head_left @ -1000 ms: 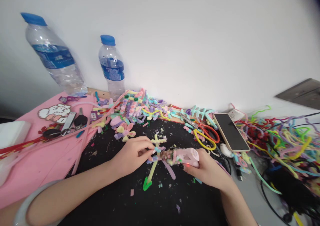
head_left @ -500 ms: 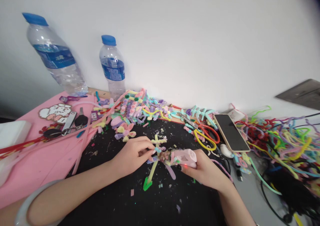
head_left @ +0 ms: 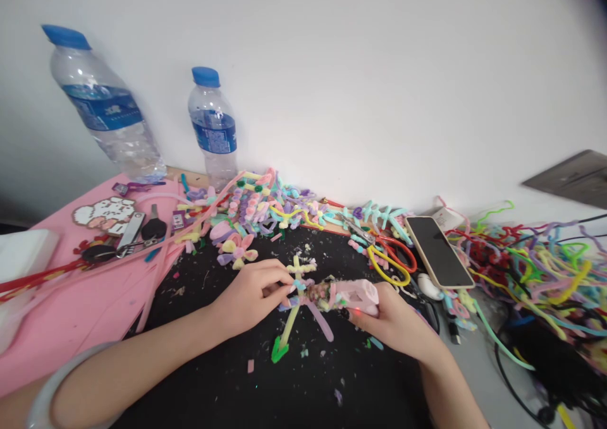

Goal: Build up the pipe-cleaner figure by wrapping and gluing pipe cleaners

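On the black mat (head_left: 213,378) lies a pipe-cleaner piece (head_left: 287,330) with a pale yellow stem and a green arrow-shaped tip. My left hand (head_left: 251,293) is closed, pinching its light blue twisted part (head_left: 298,285) between thumb and fingertips. Wrapped in my right hand (head_left: 391,321) is a pink hand-held electric tool (head_left: 358,295) with a small red light. Fuzz cakes its left end, which meets the piece near my left fingertips; exact contact is unclear. A purple pipe-cleaner strip (head_left: 321,320) sticks out below the tool.
Finished pipe-cleaner shapes (head_left: 256,205) are heaped along the wall. Behind my right hand lie scissors (head_left: 391,261) and a phone (head_left: 440,252). Loose pipe cleaners (head_left: 535,258) and cables fill the right side. Two water bottles (head_left: 215,126) stand at the back left, near keys (head_left: 154,228).
My right hand and the pink tool have shifted slightly right. More of the purple strip shows, and a small blue bit is visible beneath my right hand. My left hand stays in place.
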The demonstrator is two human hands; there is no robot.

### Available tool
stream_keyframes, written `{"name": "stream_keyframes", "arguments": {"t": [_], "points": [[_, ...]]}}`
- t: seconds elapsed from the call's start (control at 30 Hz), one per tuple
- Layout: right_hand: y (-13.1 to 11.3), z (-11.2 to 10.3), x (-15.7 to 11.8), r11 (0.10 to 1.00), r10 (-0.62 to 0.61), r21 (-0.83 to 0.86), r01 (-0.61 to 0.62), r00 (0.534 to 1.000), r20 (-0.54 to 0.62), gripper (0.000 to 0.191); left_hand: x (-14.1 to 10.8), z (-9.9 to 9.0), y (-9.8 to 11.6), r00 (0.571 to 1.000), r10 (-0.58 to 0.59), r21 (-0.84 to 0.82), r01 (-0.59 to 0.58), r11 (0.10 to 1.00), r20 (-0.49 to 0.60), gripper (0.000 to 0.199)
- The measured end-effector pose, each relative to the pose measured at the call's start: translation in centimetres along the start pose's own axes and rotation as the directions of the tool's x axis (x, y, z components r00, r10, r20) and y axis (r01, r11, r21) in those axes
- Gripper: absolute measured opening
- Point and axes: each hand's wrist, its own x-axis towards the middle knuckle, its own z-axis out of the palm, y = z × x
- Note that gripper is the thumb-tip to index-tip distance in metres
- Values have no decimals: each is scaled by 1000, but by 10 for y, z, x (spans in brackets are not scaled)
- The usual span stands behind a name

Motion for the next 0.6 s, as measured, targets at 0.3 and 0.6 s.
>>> {"name": "stream_keyframes", "arguments": {"t": [0.3,0.6], "points": [[2,-4,-1,1000,-31,-6,31,998,62,17,0,1,-2,1000,1,-4,-1,1000,-6,16],[7,-9,-2,999,-26,-39,28,997,69,19,0,1,-1,1000,16,34,-15,999,-16,16]]}}
